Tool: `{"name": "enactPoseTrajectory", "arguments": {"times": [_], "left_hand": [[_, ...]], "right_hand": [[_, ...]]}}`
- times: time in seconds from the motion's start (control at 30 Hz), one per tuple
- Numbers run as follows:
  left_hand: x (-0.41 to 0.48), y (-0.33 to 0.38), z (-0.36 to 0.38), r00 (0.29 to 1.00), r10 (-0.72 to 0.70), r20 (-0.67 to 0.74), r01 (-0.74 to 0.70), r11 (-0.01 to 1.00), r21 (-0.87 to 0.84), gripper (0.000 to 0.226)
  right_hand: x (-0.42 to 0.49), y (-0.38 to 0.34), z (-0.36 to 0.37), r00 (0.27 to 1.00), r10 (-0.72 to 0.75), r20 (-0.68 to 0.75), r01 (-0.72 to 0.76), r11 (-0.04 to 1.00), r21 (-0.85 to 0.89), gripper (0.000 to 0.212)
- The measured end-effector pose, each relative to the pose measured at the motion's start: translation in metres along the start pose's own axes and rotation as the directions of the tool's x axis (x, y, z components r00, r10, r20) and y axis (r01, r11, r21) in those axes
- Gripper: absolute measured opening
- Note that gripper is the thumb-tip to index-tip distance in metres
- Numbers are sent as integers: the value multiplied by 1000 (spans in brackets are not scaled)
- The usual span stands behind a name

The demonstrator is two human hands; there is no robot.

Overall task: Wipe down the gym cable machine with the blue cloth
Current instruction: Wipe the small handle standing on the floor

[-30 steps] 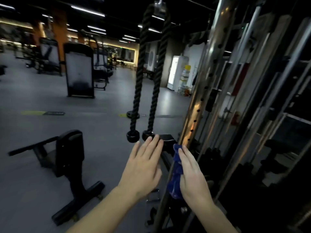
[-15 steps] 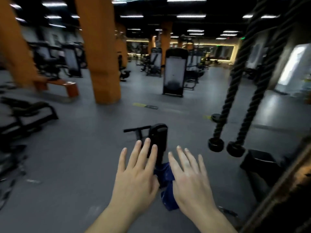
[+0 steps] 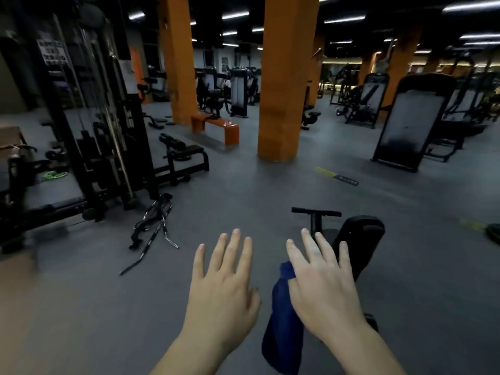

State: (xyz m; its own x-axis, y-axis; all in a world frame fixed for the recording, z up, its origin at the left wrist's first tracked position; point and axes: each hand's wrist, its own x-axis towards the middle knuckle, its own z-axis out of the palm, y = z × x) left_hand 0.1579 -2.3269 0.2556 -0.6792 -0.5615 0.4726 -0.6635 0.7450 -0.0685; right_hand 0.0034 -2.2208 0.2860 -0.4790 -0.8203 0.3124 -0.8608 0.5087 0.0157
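Both my hands are stretched out low in front of me, over the grey floor. My left hand [image 3: 224,288] is flat with its fingers spread and holds nothing. My right hand [image 3: 322,288] also has its fingers fanned out, and the blue cloth [image 3: 281,334] hangs down from under its palm, held on the thumb side. A black cable machine [image 3: 89,117] with steel rods and a weight stack stands at the far left, well away from both hands.
Loose bar attachments [image 3: 154,228] lie on the floor by the machine's base. A black padded seat with a handle [image 3: 357,239] stands just beyond my right hand. An orange pillar [image 3: 286,77], an orange bench [image 3: 216,128] and more machines [image 3: 411,117] stand farther off.
My view has swung left, away from the chrome column and the hanging ropes, which are out of sight. The right hand has come off the column with the cloth. Another cable machine shows at left.
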Motion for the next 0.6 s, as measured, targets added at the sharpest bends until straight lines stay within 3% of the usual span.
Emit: {"name": "enactPoseTrajectory", "arguments": {"times": [0.1, 0.27, 0.6], "left_hand": [[20, -27, 13, 1000, -11, -8, 10, 1000, -16, 82], [78, -39, 39, 995, 92, -44, -95, 992, -83, 80], [191, 39, 79, 917, 397, 44, -379, 899, -217, 75]], "right_hand": [[27, -16, 6, 1000, 9, 26, -9, 1000, -20, 72], [63, -14, 12, 995, 88, 55, -84, 994, -63, 64], [100, 74, 2, 930, 343, 134, -340, 939, -47, 49]]}}
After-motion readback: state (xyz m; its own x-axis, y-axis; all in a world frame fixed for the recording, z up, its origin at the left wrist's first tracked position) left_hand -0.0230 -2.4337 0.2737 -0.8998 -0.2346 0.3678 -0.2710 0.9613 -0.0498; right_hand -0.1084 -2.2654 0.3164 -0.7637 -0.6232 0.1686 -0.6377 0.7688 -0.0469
